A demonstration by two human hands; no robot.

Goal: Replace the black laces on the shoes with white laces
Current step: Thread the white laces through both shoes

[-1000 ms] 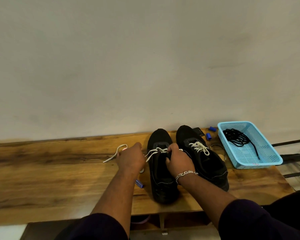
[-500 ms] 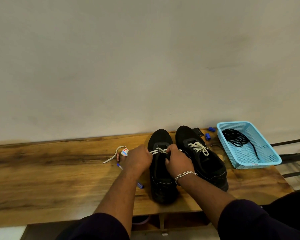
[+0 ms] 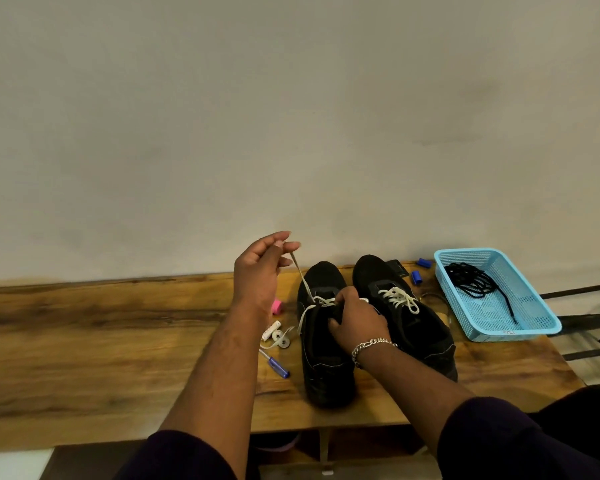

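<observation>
Left hand [image 3: 262, 268] pinching white lace [image 3: 300, 277] end, raised above and left of left shoe [image 3: 323, 337]; lace slanting down-right to eyelets. Right hand [image 3: 355, 318] gripping shoe's tongue. Black laces [image 3: 473, 280] in basket [image 3: 534, 327], far right on surface [image 3: 84, 341].

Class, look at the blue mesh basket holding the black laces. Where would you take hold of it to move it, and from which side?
Grip the blue basket by the rim of its near short wall, coming from the front edge of the table. The rim flares outward, giving fingers a lip, and that end is bare mesh; the black laces lie bunched toward the far end. The left long side is crowded by the right shoe.
</observation>
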